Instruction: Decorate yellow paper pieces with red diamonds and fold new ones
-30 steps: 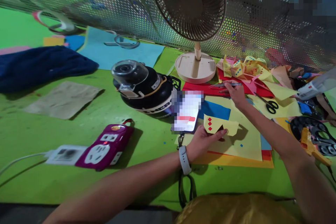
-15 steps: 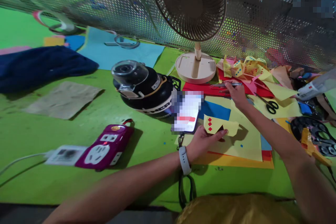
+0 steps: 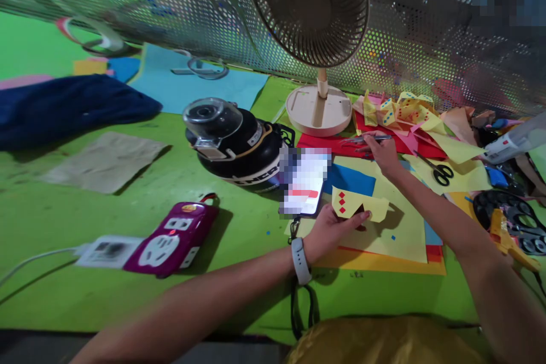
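My left hand (image 3: 330,230) pinches a folded yellow paper piece (image 3: 360,205) with small red diamonds on it, held just above a stack of coloured paper sheets (image 3: 396,239). A white band is on that wrist. My right hand (image 3: 383,151) reaches farther back and grips thin metal tweezers (image 3: 362,139) whose tips point left over a red sheet (image 3: 324,143). A phone (image 3: 305,182) lies propped between my left hand and a black helmet (image 3: 239,145).
A beige desk fan (image 3: 318,108) stands at the back against a perforated metal screen. Black scissors (image 3: 437,169) and paper scraps (image 3: 405,111) lie right. A purple power strip (image 3: 173,239), brown paper (image 3: 104,160) and dark blue cloth (image 3: 68,105) lie left on the green table.
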A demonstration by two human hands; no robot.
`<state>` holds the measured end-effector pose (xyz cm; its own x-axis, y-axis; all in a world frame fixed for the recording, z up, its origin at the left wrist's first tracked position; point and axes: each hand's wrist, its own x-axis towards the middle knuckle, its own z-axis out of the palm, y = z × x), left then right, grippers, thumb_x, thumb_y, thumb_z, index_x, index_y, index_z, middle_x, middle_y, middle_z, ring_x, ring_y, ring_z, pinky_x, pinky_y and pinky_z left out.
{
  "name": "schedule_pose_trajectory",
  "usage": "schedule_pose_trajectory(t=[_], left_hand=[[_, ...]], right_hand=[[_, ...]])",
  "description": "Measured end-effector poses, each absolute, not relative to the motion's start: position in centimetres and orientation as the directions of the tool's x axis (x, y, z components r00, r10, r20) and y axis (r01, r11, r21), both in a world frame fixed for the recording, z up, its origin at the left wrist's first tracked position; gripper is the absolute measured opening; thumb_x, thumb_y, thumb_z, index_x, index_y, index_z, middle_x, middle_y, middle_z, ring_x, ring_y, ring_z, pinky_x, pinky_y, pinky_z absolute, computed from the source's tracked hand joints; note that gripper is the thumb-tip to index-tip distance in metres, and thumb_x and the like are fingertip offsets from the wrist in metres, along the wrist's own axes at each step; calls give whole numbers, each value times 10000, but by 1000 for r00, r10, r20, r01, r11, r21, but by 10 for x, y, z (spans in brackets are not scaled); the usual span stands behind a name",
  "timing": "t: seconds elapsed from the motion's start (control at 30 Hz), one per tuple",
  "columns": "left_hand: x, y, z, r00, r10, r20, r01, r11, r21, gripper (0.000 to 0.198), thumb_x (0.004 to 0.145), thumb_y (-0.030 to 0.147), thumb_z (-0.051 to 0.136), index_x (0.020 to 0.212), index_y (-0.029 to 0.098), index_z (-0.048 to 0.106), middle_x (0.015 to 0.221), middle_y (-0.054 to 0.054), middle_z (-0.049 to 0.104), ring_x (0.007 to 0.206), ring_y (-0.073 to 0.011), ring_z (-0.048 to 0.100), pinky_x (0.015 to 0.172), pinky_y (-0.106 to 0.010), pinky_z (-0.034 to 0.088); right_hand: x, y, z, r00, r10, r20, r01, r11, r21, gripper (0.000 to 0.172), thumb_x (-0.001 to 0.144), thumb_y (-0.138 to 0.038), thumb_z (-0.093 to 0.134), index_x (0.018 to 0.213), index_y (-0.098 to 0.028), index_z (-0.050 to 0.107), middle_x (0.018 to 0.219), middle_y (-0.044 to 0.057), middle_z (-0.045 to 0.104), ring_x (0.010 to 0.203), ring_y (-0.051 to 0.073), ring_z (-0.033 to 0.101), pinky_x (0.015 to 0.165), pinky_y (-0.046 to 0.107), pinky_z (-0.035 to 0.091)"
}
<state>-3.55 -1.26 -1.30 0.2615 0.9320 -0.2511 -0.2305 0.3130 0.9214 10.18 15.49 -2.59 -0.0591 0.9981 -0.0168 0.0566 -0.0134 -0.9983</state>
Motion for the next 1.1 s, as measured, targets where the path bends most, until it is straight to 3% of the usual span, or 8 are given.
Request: schedule_pose_trajectory(t=[0.23, 0.73, 1.1], left_hand=[[-35, -13, -13, 255, 931, -262, -249, 325, 912, 277, 663, 374, 783, 753, 138, 669, 761, -57, 722, 585, -136, 639, 623, -304, 577], [-36, -13, -11, 263, 933, -247, -216, 306, 927, 256, 679, 370, 767, 712, 147, 646, 728, -42, 705, 554, -119, 617, 630, -297, 579], [-36, -13, -11, 259, 933, -251, -213, 309, 927, 282, 677, 395, 773, 728, 146, 649, 752, -53, 708, 577, -135, 628, 635, -316, 580]], right_hand=[[98, 154, -26, -58, 998, -30, 19, -29, -999, 207, 765, -394, 640, 835, -216, 562, 673, -12, 693, 550, 168, 693, 484, 251, 534], [94, 158, -28, -67, 997, -24, -39, -27, -999, 185, 770, -363, 647, 848, -216, 566, 740, -6, 698, 601, 168, 704, 601, 297, 586], [94, 158, -30, -80, 997, 15, -30, 13, -999, 225, 760, -384, 660, 851, -207, 553, 699, -28, 666, 543, 130, 683, 515, 220, 542]])
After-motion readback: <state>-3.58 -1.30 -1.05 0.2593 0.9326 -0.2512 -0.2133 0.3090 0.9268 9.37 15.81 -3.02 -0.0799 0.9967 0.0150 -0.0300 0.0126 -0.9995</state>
